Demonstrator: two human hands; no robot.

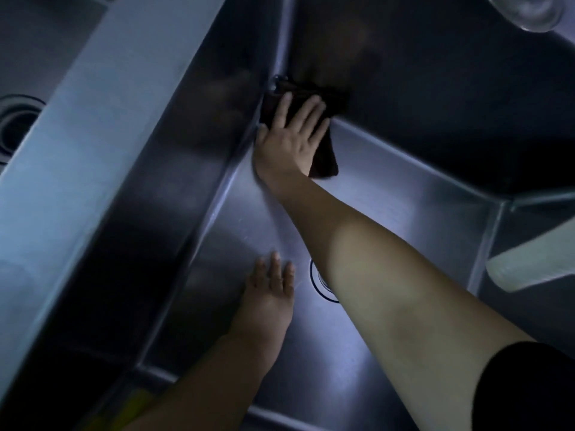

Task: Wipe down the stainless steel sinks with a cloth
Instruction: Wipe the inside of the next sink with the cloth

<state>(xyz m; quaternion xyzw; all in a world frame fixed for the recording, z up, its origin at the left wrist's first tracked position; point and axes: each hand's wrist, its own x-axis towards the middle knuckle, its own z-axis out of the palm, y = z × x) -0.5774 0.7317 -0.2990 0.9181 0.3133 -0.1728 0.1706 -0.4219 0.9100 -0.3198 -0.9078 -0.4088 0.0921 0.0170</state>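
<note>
Pressing flat on a dark cloth, the right hand fills the middle of the head view, its fingers straight and spread toward 12 o'clock, so the grip is open and only bears down on the fabric. The cloth lies in the far corner of the sink, where the floor meets two walls; part of it shows above the fingertips at 12 o'clock and a fold sticks out under the palm at 4 o'clock. The right forearm runs from the hand down toward 5 o'clock, ending in a black sleeve at the frame's lower right. The left hand rests lower down, at 6 o'clock of the right hand, palm on the sink floor with fingers straight and close together, its grip also open and holding nothing. Just beside it at 3 o'clock a drain ring shows, mostly hidden behind the right forearm. A broad steel divider runs diagonally at 9 o'clock, and beyond it a second sink shows with its own drain at the left edge. A pale object leans in at 3 o'clock, too unclear to name, and something rounded and glassy sits at the top right.
</note>
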